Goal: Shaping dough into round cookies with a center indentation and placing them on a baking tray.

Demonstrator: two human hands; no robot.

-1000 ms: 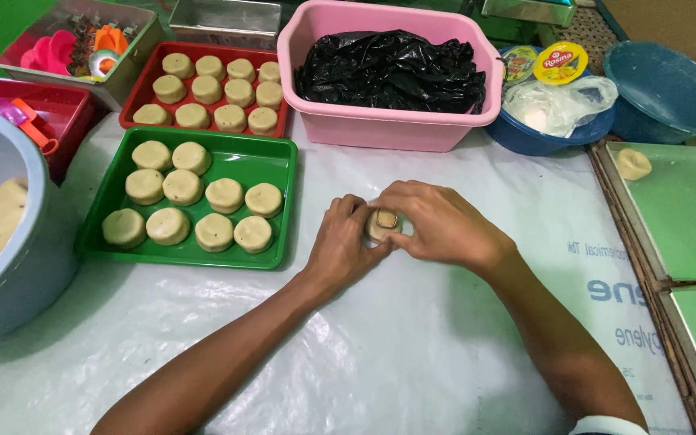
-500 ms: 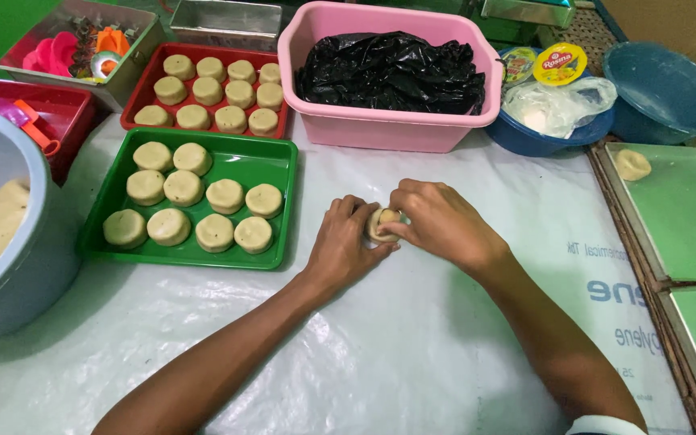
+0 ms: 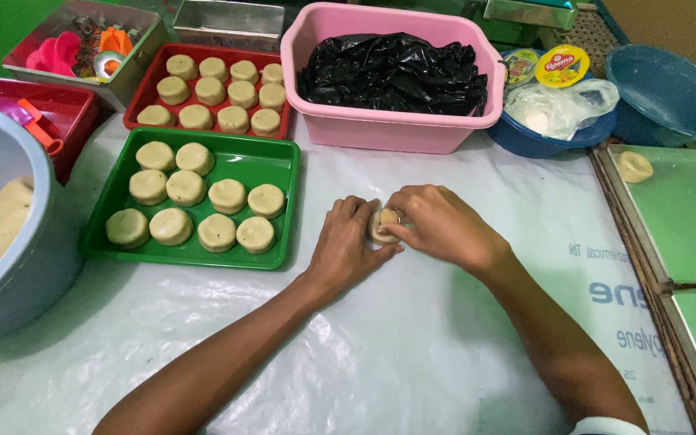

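A small round piece of pale dough (image 3: 381, 225) rests on the white plastic sheet (image 3: 412, 346) at the middle of the table. My left hand (image 3: 345, 248) cups it from the left. My right hand (image 3: 438, 227) presses on it from the right, fingertips on its top edge. Both hands hold the same piece between them. To the left lies a green tray (image 3: 277, 158) with several flat dough rounds (image 3: 186, 187) in rows.
A red tray (image 3: 140, 100) of more dough rounds and a pink tub (image 3: 380, 133) with black plastic stand behind. A grey bowl (image 3: 35, 266) with dough is at the left edge. Blue bowls (image 3: 662, 80) and green baking trays (image 3: 690, 217), one holding a dough lump (image 3: 634, 167), are at right.
Both hands stay on the dough piece in the same place. The fingers have shifted slightly around it.
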